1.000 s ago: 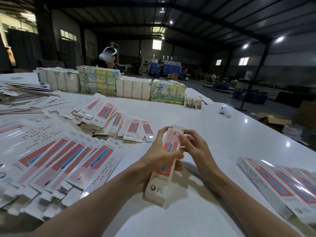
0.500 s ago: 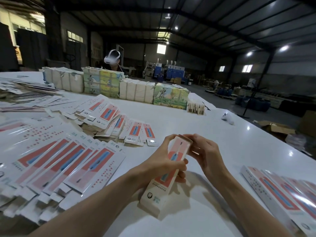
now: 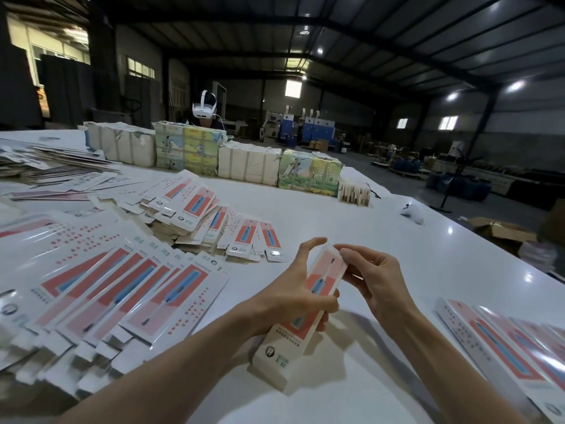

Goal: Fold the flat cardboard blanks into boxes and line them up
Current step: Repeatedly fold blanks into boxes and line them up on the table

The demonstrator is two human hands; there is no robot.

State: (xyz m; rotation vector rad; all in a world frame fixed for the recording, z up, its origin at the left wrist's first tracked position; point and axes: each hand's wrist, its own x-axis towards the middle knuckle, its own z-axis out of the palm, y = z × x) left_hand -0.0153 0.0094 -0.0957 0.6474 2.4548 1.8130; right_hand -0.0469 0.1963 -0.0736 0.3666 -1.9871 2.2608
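A long narrow white box [image 3: 286,350] printed in red and blue stands tilted over the white table [image 3: 382,240], its near end low towards me. My left hand [image 3: 290,296] grips its middle, thumb across the printed face and forefinger raised near the far end. My right hand [image 3: 374,281] pinches the far end of the box with thumb and fingertips. Flat blanks [image 3: 101,298] lie fanned out at the left. A row of folded boxes [image 3: 501,341] lies at the right edge.
More flat blanks [image 3: 195,215] are heaped behind the fan. Wrapped bundles [image 3: 247,162] stand in a line across the table's far side, and a person wearing a headset [image 3: 204,109] sits behind them. A white controller [image 3: 412,212] lies at the right.
The box's far end has been pressed shut by my right fingers, and my left forefinger has lifted off it. My view has tipped up a little.
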